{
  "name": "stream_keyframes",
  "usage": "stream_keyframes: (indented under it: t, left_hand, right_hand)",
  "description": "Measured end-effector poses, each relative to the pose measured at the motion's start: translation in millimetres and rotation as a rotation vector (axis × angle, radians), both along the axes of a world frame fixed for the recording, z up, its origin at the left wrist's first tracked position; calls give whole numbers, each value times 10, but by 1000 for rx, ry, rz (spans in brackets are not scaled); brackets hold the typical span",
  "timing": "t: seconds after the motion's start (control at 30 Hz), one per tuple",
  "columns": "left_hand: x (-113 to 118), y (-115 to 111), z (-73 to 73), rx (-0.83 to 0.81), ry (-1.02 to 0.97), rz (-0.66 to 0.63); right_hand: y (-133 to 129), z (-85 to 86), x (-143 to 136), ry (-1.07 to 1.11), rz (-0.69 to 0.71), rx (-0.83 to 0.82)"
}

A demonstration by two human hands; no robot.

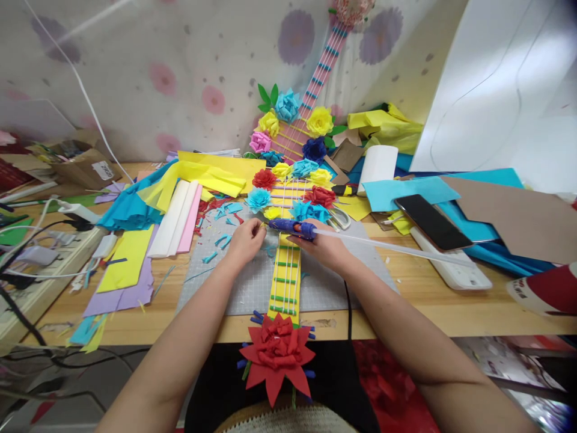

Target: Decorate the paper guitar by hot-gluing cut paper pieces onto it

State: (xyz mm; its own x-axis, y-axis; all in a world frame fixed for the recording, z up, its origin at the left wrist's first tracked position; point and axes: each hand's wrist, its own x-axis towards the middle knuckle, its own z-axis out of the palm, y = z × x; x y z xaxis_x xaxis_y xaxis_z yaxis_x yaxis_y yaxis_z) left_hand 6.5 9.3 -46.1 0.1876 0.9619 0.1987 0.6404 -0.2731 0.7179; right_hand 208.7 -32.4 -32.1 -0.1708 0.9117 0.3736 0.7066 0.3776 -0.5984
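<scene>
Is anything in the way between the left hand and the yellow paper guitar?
Yes, partly: the blue glue gun, held in the right hand, crosses over the guitar, its tip close to the left hand's fingertips. Below the gun, I see only paper scraps on the mat.

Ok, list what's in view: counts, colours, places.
Table: one, tan wood, centre
Cutting mat: one, grey, on table
Front guitar: one, yellow, across mat
Back guitar: one, pink, behind
Flowers: many, mixed, on guitars
Glue gun: one, blue, over front guitar
Paper: many sheets, mixed, both sides
Cardboard sheets: several, brown, right
Phone: one, black, right
Container: one, red-white, right
Power strip: one, pale, left
Backdrop: one, white floral, rear
Left hand: one, bare, beside flowers
Right hand: one, bare, gripping gun
</scene>
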Motion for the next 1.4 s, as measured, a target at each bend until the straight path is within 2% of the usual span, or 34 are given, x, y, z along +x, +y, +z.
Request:
stream_keyframes:
  t: [0.2, 0.33, 0.43, 0.57, 0.63, 0.7, 0.8, 0.9, 0.97, 1.03, 1.17, 1.4]
  left_hand:
    - [0, -9, 13, 19, -2, -4]
    - [-2, -14, 0, 64, -64, -22]
    - [8, -11, -11, 60, -225, -55]
    - [35, -2, 8, -56, -516, -61]
    - [43, -1, 34, -124, -620, -49]
    - [43, -5, 60, -177, -698, -14]
    - [34, -11, 86, -214, -778, 59]
    - [23, -3, 90, -203, -804, 101]
    - [20, 9, 82, -192, -807, 114]
    - [22, 20, 72, -195, -816, 115]
    - [39, 22, 66, -230, -846, 114]
    - [69, 1, 100, -287, -927, 131]
  right_hand:
    - [2, 9, -8, 39, -25, 5]
    - [22, -10, 9, 190, -73, -40]
    - [21, 4, 43, 418, -79, -158]
    - [-11, 98, 118, 702, -12, -286]
    - [-15, 157, 185, 799, 0, -263]
    - [8, 207, 294, 876, -49, -185]
    - [77, 233, 564, 930, -246, -4]
    - [131, 149, 922, 871, -549, 110]
    - [140, 26, 1143, 739, -710, 25]
    - [134, -112, 1294, 551, -806, -130]
    - [149, -270, 1331, 208, -836, -282]
    - [276, -232, 1162, -41, -761, -346]
